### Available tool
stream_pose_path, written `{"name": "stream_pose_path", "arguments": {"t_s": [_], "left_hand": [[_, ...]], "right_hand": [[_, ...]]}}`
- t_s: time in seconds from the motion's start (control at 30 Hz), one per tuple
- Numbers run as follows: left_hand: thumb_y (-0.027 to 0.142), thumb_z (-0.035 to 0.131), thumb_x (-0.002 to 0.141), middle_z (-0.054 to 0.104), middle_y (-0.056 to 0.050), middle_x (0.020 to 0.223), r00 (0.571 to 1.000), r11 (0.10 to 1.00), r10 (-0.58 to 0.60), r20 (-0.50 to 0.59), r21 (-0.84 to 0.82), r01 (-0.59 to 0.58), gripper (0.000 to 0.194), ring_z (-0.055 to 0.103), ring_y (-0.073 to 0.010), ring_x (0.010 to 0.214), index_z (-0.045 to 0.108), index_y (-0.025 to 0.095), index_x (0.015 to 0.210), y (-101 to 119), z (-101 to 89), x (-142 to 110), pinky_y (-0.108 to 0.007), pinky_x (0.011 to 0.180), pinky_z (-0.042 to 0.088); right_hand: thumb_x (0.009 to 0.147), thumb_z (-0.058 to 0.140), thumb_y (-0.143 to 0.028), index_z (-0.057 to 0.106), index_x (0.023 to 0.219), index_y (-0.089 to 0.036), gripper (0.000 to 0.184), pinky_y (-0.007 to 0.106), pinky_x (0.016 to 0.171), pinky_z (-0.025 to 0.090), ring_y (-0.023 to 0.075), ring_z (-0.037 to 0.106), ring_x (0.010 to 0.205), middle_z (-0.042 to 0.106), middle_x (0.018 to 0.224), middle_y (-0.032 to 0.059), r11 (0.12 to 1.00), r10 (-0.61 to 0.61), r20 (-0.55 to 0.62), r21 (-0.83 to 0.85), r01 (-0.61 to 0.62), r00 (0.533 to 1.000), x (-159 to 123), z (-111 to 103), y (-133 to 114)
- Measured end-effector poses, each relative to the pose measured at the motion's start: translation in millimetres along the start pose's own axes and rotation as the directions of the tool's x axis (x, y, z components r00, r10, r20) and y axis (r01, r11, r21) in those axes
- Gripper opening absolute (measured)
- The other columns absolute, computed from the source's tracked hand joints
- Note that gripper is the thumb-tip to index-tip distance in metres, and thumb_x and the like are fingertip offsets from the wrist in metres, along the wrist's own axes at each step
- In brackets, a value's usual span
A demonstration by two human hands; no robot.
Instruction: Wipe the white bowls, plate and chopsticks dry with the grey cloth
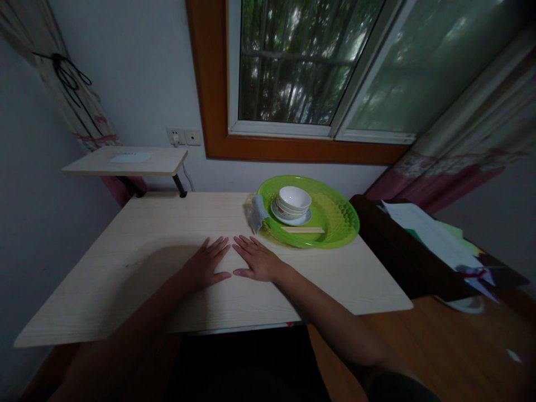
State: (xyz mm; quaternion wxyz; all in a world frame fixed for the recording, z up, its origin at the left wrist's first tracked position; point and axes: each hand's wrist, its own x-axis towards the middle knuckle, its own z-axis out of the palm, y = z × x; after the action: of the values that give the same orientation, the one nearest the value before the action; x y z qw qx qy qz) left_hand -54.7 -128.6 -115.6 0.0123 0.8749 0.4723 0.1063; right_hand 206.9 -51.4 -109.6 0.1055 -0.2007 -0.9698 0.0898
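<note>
My left hand (206,262) lies flat on the pale wooden table (159,218), fingers spread and holding nothing. Beside it, my right hand (257,259) also rests flat with its fingers apart; the two hands nearly meet at the fingertips. Just beyond my right hand sits a round green plastic basket (335,223). Inside it are stacked white bowls (295,198) on a white plate (298,221), with several light wooden chopsticks (304,230) lying in front. A grey cloth (258,212) hangs over the basket's left rim.
A small raised shelf (163,162) with a white paper (130,158) stands at the back left. Wall sockets (184,137) are behind it. To the right, a dark brown piece of furniture (393,245) carries papers (431,234). A window (301,67) is ahead.
</note>
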Motion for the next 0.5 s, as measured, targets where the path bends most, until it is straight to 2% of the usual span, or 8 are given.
{"name": "stream_pose_path", "arguments": {"t_s": [0.5], "left_hand": [[0.065,0.042,0.094,0.028,-0.018,0.164,1.0,1.0,-0.002,0.009,0.009,0.002,0.082,0.021,-0.0302,0.154,0.029,0.015,0.157,-1.2,2.9,0.5,-0.055,0.125,0.009]], "right_hand": [[0.094,0.048,-0.071,0.025,0.159,-0.014,0.09,0.053,0.125,0.016,0.0304,0.013,0.155,0.016,0.165,0.0191,1.0,0.009,0.025,0.007,-0.01,1.0,-0.6,-1.9,-0.2]]}}
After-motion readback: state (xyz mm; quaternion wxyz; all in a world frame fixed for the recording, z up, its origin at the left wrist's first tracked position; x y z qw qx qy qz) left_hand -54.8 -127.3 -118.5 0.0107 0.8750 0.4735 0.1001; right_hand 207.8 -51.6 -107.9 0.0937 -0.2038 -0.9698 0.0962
